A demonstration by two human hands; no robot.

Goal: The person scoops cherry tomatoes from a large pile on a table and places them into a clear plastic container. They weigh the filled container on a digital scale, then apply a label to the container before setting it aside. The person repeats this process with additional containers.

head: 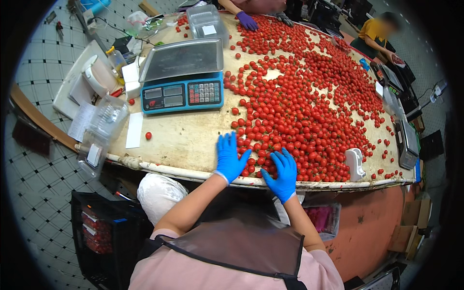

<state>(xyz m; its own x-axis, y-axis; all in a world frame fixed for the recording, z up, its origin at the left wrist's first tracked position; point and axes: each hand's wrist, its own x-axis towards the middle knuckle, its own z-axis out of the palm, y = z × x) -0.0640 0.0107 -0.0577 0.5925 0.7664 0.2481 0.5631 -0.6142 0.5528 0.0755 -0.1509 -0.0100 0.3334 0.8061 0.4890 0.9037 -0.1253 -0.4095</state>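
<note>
A wide spread of red cherry tomatoes (290, 116) covers the middle and right of the worktable (181, 145). My left hand (229, 157), in a blue glove, rests flat at the spread's left edge with its fingers pointing forward and thumb apart. Beside it, my right hand (282, 174), also blue-gloved, lies over tomatoes near the front rim, its fingers somewhat bent. Several tomatoes sit between the two hands. Neither hand shows a tomato in its grasp, though what lies under the right fingers is hidden.
A blue weighing scale (183, 90) stands left of the tomatoes. Clear plastic clamshells lie open at left (103, 127) and behind the scale (206, 25). A white tape dispenser (355, 164) sits at front right. Across the table is a co-worker's purple-gloved hand (247, 21); another person (377, 34) works far right.
</note>
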